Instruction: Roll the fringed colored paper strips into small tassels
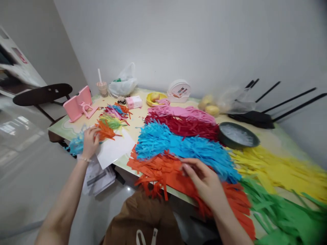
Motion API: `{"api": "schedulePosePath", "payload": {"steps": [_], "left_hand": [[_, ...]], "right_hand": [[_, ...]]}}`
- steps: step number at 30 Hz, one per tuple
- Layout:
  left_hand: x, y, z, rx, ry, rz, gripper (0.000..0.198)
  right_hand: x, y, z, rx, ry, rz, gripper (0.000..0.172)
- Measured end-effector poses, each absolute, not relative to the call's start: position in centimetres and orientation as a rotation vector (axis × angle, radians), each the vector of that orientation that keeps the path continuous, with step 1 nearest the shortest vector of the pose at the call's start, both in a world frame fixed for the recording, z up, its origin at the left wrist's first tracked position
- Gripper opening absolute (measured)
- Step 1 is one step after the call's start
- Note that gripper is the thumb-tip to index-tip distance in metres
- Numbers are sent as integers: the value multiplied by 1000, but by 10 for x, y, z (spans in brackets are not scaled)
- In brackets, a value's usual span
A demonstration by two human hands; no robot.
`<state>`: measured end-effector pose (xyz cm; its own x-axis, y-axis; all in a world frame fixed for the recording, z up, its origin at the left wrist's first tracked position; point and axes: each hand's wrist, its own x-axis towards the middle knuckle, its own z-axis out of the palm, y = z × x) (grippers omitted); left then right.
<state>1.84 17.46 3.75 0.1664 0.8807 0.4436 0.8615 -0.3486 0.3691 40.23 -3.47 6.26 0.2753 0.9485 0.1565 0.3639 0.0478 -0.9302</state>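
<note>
My left hand point(91, 141) reaches to the table's left side, fingers curled between a light blue paper tassel point(76, 143) and an orange paper tassel point(106, 131). Its fingertips meet the orange strips; what they hold is hidden. Over the orange fringed paper point(166, 170) at the front edge, my right hand point(204, 180) has thumb and forefinger closed in a pinch. Anything in that pinch is too small to make out. Behind lie rows of blue fringed paper point(178, 143), dark red fringed paper point(186, 126) and pink fringed paper point(184, 110).
A dark bowl point(238, 135) of clear strips stands right, near yellow fringed paper point(286, 170) and green fringed paper point(288, 214). White paper point(114, 148) overhangs the front edge. A pink stand point(79, 103), drink cup point(103, 89), plastic bag point(124, 83) and yellow dish point(150, 101) line the back.
</note>
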Motion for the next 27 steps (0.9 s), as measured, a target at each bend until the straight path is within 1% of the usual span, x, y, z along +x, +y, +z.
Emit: {"api": "schedulePosePath", "payload": {"steps": [2,6,9,11,13,15,17,19,22,25,27], "left_hand": [[3,174,26,2366,1850,948,40],[-24,167,10,2396,1865,806,46],[-35,160,4,2372,1935,777,41],[-46,155,8,2331,2026,809,32],[-56,150,19,2277,2155,902,28],[-59,147,33,2242,2266,1025,31],[-47,149,41,2283,2265,1077,33],[-21,155,41,2419,2115,976,31],[24,170,29,2613,1814,674,26],[48,178,25,2697,1650,468,30],[50,176,34,2743,1604,378,36]], "right_hand": [[409,-39,60,-1550,-1245,712,29],[406,-36,59,-1526,-1290,733,30],[399,-33,58,-1502,-1326,743,30],[399,-33,56,-1501,-1318,754,29],[402,-36,54,-1502,-1294,763,28],[405,-38,53,-1508,-1275,763,27],[406,-37,53,-1516,-1275,755,28],[406,-36,55,-1519,-1295,736,28],[407,-35,58,-1539,-1346,692,29],[424,-37,63,-1605,-1399,608,29],[445,-35,69,-1664,-1431,515,28]]}}
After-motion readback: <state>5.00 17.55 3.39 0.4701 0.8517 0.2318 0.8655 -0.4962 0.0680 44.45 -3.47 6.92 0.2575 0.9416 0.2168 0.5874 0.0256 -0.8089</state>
